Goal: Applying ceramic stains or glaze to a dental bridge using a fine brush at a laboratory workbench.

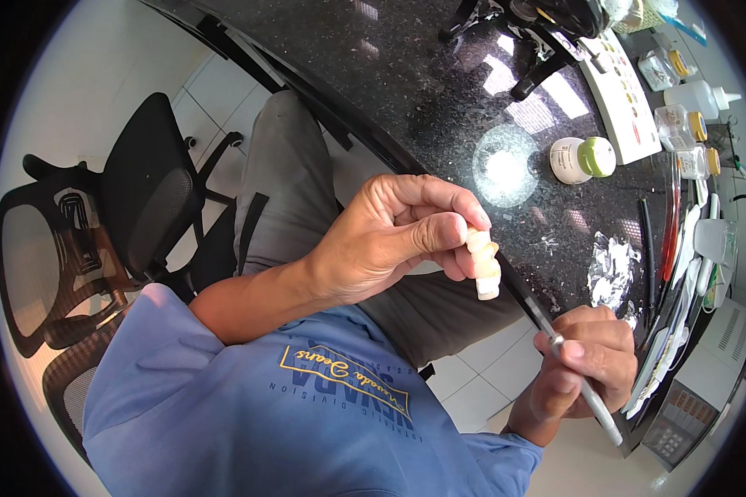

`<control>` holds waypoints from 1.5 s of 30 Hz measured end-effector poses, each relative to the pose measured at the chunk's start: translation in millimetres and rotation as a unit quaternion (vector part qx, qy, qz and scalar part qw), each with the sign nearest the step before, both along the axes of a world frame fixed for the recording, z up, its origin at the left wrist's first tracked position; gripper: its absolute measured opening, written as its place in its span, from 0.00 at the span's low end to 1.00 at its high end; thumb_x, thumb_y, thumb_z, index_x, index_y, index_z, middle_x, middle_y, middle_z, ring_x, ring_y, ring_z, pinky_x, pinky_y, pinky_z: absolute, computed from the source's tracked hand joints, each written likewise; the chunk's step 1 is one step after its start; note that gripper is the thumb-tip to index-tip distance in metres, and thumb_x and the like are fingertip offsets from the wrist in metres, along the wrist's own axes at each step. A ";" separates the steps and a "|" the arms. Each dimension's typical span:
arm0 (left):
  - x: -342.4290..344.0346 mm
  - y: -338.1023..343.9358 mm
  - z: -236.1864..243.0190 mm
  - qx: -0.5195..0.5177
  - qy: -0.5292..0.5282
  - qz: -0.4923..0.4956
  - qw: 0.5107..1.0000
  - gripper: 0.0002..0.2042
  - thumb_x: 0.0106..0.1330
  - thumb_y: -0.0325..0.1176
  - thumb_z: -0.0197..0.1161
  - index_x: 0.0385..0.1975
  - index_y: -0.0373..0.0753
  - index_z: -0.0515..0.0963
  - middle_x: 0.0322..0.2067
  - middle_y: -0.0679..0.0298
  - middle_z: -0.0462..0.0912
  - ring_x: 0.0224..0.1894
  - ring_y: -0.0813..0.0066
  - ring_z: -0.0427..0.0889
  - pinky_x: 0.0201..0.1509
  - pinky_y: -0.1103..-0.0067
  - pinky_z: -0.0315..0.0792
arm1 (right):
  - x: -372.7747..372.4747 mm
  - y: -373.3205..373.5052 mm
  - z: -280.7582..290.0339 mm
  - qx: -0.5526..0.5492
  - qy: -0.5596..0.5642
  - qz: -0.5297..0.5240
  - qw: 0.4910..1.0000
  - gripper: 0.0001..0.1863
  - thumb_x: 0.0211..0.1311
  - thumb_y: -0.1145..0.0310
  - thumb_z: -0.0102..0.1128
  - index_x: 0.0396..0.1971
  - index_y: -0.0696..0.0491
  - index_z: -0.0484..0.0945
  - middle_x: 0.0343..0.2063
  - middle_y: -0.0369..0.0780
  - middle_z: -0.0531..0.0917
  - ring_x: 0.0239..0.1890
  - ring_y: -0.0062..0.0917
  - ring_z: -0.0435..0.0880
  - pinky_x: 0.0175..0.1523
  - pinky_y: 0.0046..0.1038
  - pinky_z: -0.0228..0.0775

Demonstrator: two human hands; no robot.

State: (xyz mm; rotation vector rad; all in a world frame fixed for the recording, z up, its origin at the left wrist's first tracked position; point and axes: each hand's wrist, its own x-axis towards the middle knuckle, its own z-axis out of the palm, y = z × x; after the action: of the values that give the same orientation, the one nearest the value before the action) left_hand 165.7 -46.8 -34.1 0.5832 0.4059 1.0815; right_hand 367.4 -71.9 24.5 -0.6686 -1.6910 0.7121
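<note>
My left hand pinches a dental bridge between thumb and fingertips. The bridge is a short row of cream-coloured tooth crowns, whiter at its lower end, and hangs down past my fingers. Lower and to the right, my right hand is closed around a slim, silver-white pen-shaped tool. The handle's back end slants down to the right. Its front end points up toward the bridge but stays apart from it; the tip is hard to make out against the dark table edge.
A speckled black worktop carries a white jar with green lid, a black stand, crumpled foil and several bottles. Long tools lie at the right, near a grey device. Black chairs stand at left.
</note>
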 end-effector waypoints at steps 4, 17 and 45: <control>0.8 0.9 0.1 0.006 0.002 -0.002 1.000 0.10 0.62 0.34 0.59 0.37 0.36 0.76 0.27 0.56 0.76 0.26 0.73 0.77 0.29 0.70 0.81 | -0.2 -2.0 -4.2 0.021 -0.037 -0.013 0.999 0.08 0.52 0.70 0.61 0.29 0.59 0.74 0.20 0.40 0.74 0.18 0.22 0.75 0.22 0.19 0.68; -0.1 -0.1 1.4 0.004 0.033 -0.003 0.999 0.09 0.61 0.34 0.62 0.37 0.37 0.77 0.28 0.57 0.78 0.28 0.75 0.77 0.27 0.82 0.72 | -1.8 -1.1 -3.7 0.036 -0.082 -0.029 0.996 0.07 0.48 0.73 0.57 0.28 0.58 0.75 0.19 0.39 0.74 0.18 0.22 0.73 0.23 0.19 0.67; -0.4 -0.1 1.5 0.005 0.041 0.002 0.999 0.10 0.60 0.35 0.62 0.37 0.37 0.77 0.28 0.55 0.79 0.27 0.75 0.78 0.26 0.83 0.72 | -2.3 1.0 -5.1 0.049 -0.084 -0.033 0.995 0.08 0.43 0.76 0.55 0.27 0.60 0.74 0.19 0.40 0.74 0.17 0.22 0.73 0.23 0.19 0.66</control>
State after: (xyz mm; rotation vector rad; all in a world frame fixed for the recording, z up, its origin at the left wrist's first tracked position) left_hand 165.3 -47.0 -32.6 0.6376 0.4721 1.0666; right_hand 365.1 -70.9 19.5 -0.7277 -1.8353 0.5346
